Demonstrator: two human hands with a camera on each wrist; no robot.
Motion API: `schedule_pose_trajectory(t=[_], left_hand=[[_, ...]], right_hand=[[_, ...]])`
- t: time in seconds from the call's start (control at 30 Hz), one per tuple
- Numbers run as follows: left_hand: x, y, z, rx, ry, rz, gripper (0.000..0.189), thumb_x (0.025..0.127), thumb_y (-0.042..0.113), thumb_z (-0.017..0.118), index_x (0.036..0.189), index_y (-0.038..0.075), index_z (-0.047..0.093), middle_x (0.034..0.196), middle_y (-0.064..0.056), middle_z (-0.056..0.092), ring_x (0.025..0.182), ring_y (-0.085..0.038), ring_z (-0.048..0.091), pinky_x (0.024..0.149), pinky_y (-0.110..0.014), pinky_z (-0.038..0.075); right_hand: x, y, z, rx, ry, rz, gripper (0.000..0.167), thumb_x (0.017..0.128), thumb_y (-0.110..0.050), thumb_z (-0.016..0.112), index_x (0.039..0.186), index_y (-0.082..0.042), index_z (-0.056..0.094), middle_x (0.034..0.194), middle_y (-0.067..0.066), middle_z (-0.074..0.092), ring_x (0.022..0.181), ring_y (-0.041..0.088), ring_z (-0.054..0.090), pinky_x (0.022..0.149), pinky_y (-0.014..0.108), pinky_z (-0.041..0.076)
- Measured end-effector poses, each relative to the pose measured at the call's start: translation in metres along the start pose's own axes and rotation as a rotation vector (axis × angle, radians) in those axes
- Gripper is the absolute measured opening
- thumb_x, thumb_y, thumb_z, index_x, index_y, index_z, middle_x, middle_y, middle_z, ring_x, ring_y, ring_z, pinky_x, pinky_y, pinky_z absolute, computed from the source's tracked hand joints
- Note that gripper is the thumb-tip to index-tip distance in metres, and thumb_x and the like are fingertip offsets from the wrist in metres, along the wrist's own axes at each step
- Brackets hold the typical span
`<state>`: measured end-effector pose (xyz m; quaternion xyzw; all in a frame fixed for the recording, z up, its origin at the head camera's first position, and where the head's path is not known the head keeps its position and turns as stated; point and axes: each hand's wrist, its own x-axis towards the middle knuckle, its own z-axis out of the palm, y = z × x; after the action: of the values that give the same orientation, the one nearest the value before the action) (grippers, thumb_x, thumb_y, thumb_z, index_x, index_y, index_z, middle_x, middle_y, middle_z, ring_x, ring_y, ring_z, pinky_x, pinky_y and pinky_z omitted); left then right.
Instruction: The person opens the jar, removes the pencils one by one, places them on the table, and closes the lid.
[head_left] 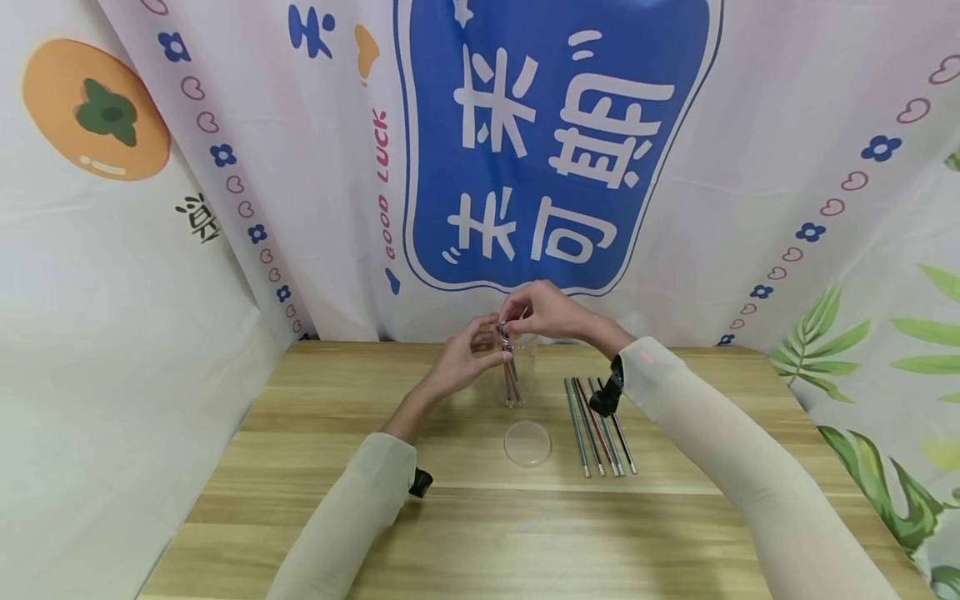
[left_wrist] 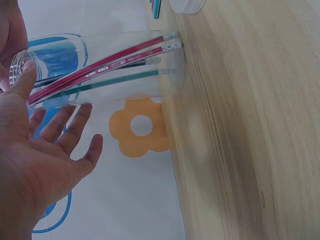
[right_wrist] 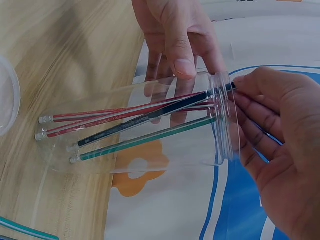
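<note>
A clear plastic jar (head_left: 528,375) stands near the back of the table. My left hand (head_left: 459,360) grips it close to the threaded neck, thumb on one side and fingers around the other. At the jar's mouth my right hand (head_left: 553,312) pinches the end of a black pencil (right_wrist: 145,120), most of which lies inside the jar. Two red pencils (left_wrist: 120,62) and a green pencil (right_wrist: 145,140) lean in the jar too, their eraser ends at the bottom.
A round clear lid (head_left: 527,443) lies on the wooden table (head_left: 450,533) in front of the jar. Several pencils (head_left: 583,429) lie side by side to the right, partly under the right forearm. A printed curtain (head_left: 345,208) hangs directly behind the table's back edge.
</note>
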<state>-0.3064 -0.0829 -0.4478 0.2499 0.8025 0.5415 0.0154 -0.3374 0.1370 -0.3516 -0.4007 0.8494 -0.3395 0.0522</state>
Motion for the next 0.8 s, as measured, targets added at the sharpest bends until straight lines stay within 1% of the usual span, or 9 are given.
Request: schedule_pose_trajectory(t=[0.17, 0.27, 0.4, 0.5, 0.57, 0.73, 0.8], left_hand=[[0.000, 0.001, 0.001, 0.007, 0.004, -0.005, 0.069, 0.097, 0.024, 0.081, 0.155, 0.012, 0.046, 0.146, -0.015, 0.064, 0.134, -0.036, 0.063, 0.110, -0.051, 0.054], [0.001, 0.001, 0.001, 0.002, 0.003, -0.007, 0.068, 0.097, 0.022, 0.080, 0.155, 0.011, 0.046, 0.147, -0.015, 0.063, 0.134, -0.035, 0.063, 0.110, -0.051, 0.054], [0.001, 0.001, 0.000, -0.007, 0.001, -0.011, 0.068, 0.097, 0.022, 0.080, 0.155, 0.010, 0.047, 0.148, -0.015, 0.063, 0.133, -0.035, 0.063, 0.110, -0.051, 0.054], [0.001, 0.001, 0.000, -0.003, 0.001, -0.007, 0.068, 0.097, 0.021, 0.080, 0.155, 0.010, 0.046, 0.147, -0.016, 0.063, 0.133, -0.036, 0.063, 0.110, -0.051, 0.054], [0.001, 0.001, 0.000, 0.003, 0.001, -0.006, 0.069, 0.097, 0.021, 0.081, 0.155, 0.009, 0.046, 0.148, -0.017, 0.063, 0.133, -0.036, 0.063, 0.110, -0.051, 0.054], [0.001, 0.002, 0.000, 0.005, 0.005, -0.013, 0.069, 0.096, 0.020, 0.081, 0.155, 0.008, 0.047, 0.148, -0.017, 0.062, 0.134, -0.036, 0.063, 0.110, -0.051, 0.054], [0.001, 0.002, 0.001, 0.003, 0.007, -0.011, 0.069, 0.096, 0.020, 0.081, 0.155, 0.008, 0.047, 0.149, -0.017, 0.061, 0.134, -0.036, 0.063, 0.110, -0.050, 0.054]], right_hand=[[-0.003, 0.005, 0.000, 0.073, 0.054, 0.018, 0.007, 0.098, -0.004, 0.075, 0.102, -0.005, 0.080, 0.092, 0.004, 0.077, 0.089, 0.033, 0.075, 0.082, 0.036, 0.064], [-0.005, 0.007, 0.001, 0.112, 0.097, 0.042, 0.007, 0.098, -0.005, 0.075, 0.103, -0.005, 0.080, 0.093, 0.005, 0.078, 0.089, 0.032, 0.075, 0.082, 0.034, 0.064], [-0.008, 0.009, 0.003, 0.150, 0.174, 0.061, 0.007, 0.097, -0.005, 0.076, 0.102, -0.005, 0.079, 0.094, 0.006, 0.078, 0.081, 0.027, 0.072, 0.074, 0.029, 0.061], [-0.010, 0.009, 0.003, 0.178, 0.225, 0.057, 0.007, 0.097, -0.004, 0.076, 0.103, -0.002, 0.079, 0.093, 0.008, 0.077, 0.078, 0.029, 0.069, 0.068, 0.027, 0.057], [-0.011, 0.009, 0.003, 0.197, 0.257, 0.048, 0.008, 0.097, -0.003, 0.075, 0.104, 0.000, 0.078, 0.093, 0.010, 0.076, 0.078, 0.032, 0.068, 0.066, 0.026, 0.056], [-0.014, 0.009, 0.002, 0.243, 0.336, 0.047, 0.009, 0.097, -0.003, 0.075, 0.104, 0.002, 0.077, 0.094, 0.013, 0.075, 0.080, 0.036, 0.068, 0.067, 0.023, 0.055], [-0.015, 0.009, 0.002, 0.258, 0.369, 0.050, 0.010, 0.097, -0.004, 0.075, 0.105, 0.003, 0.076, 0.094, 0.015, 0.075, 0.081, 0.036, 0.069, 0.068, 0.023, 0.056]])
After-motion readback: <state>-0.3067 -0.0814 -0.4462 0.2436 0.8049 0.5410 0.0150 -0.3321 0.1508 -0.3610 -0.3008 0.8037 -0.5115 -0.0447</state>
